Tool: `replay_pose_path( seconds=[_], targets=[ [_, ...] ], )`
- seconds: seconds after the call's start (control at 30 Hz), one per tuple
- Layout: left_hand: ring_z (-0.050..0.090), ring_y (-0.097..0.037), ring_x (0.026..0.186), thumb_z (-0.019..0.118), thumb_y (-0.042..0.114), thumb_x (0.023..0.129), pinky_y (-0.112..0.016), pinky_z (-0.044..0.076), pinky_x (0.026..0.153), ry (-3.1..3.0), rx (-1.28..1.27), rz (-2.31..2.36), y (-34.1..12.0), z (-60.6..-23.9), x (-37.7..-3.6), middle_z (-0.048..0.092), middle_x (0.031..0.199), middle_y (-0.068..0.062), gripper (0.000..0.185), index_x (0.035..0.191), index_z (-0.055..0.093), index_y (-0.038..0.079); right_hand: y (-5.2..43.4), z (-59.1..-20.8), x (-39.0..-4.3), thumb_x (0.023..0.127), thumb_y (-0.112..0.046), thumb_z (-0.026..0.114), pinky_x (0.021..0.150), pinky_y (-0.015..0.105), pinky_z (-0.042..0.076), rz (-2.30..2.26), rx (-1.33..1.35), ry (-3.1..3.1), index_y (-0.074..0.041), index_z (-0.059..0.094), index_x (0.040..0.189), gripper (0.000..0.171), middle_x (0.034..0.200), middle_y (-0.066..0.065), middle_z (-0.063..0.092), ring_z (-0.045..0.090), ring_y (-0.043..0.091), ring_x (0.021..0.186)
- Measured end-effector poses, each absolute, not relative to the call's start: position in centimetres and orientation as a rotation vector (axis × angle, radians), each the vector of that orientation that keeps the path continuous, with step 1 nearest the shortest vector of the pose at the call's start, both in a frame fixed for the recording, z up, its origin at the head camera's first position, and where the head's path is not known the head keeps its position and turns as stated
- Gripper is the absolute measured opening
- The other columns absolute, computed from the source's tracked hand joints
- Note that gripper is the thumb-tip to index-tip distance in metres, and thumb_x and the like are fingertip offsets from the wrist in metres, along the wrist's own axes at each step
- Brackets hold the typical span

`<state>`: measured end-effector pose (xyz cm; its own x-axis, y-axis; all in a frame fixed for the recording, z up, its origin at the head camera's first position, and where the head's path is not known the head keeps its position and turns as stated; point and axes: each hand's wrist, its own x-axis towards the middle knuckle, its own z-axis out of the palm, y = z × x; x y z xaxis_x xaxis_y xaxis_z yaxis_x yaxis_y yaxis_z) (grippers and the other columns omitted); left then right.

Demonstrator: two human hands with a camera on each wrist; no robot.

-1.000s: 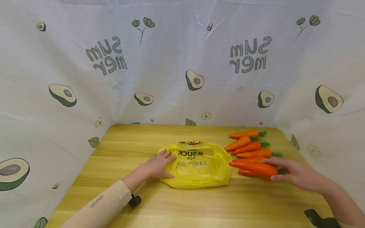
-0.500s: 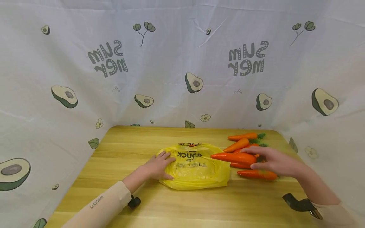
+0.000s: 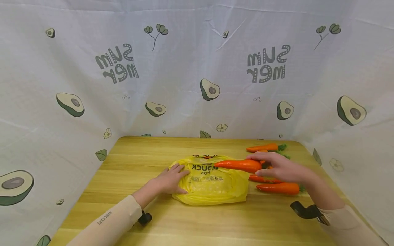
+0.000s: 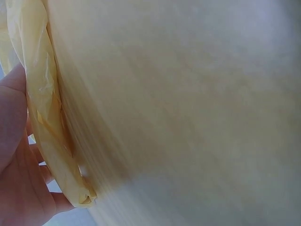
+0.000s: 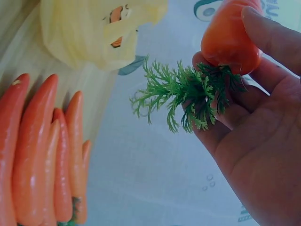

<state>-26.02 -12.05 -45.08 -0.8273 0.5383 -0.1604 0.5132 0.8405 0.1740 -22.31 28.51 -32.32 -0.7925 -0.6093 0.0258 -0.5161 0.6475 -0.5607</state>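
Observation:
In the head view a yellow plastic bag (image 3: 212, 188) lies spread on the wooden table with its rim loosely gathered. My left hand (image 3: 172, 178) rests on the bag's left side, fingers spread and fairly straight; the left wrist view shows the bag's rolled edge (image 4: 44, 108) lying along the palm and fingers. My right hand (image 3: 281, 167) pinches an orange carrot (image 3: 238, 165) by its thick top end, its tip pointing left above the bag's right part. Green leaves (image 5: 188, 94) hang from the carrot's top in the right wrist view.
Several more carrots lie in a row right of the bag, the nearest carrot (image 3: 278, 188) at the front and another carrot (image 3: 263, 148) at the back. My right hand hides some of them. A white avocado-print curtain (image 3: 184, 68) surrounds the table (image 3: 197, 227).
My right hand has taken a carrot from the near part of the row, lifted it and carried it left over the bag. My left hand has stayed at the bag's left side.

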Motion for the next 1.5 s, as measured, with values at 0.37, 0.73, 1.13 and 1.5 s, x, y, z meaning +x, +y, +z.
replay_pose_path(
  seconds=[0.37,0.73,1.13,1.5],
  targets=[
    [0.025,-0.037,0.152,0.071,0.064,0.084,-0.068,0.033,0.111,2.839,0.823,0.137,-11.9,-45.3,-26.2,0.031,0.164,-0.011,0.085,0.154,0.043,0.024,25.8,-31.6,-24.1,0.094,-0.025,0.072,0.076,0.030,0.052,-0.877,-0.964,2.687,-0.021,0.058,0.140,0.047,0.112,-0.002,0.063,0.060,0.018,0.087],
    [0.024,-0.036,0.152,0.072,0.064,0.083,-0.068,0.034,0.110,2.843,0.812,0.129,-11.9,-45.1,-26.2,0.031,0.163,-0.011,0.085,0.153,0.043,0.024,22.7,-32.3,-25.7,0.096,-0.029,0.070,0.083,0.039,0.049,-0.861,-0.996,2.679,-0.018,0.055,0.145,0.051,0.136,0.004,0.060,0.056,0.022,0.095],
    [0.025,-0.037,0.152,0.071,0.063,0.084,-0.068,0.035,0.110,2.853,0.830,0.130,-11.7,-45.2,-26.2,0.031,0.163,-0.012,0.085,0.154,0.043,0.023,19.1,-33.5,-27.5,0.094,-0.021,0.072,0.093,0.044,0.051,-0.850,-1.046,2.656,-0.016,0.056,0.144,0.052,0.139,0.003,0.060,0.058,0.020,0.104],
    [0.023,-0.034,0.153,0.071,0.064,0.084,-0.067,0.032,0.112,2.846,0.781,0.137,-11.6,-45.3,-26.3,0.030,0.165,-0.010,0.085,0.154,0.043,0.024,15.9,-35.1,-28.9,0.095,-0.019,0.070,0.090,0.041,0.052,-0.837,-1.122,2.612,-0.011,0.056,0.143,0.051,0.136,0.008,0.061,0.057,0.020,0.101]
  ],
)
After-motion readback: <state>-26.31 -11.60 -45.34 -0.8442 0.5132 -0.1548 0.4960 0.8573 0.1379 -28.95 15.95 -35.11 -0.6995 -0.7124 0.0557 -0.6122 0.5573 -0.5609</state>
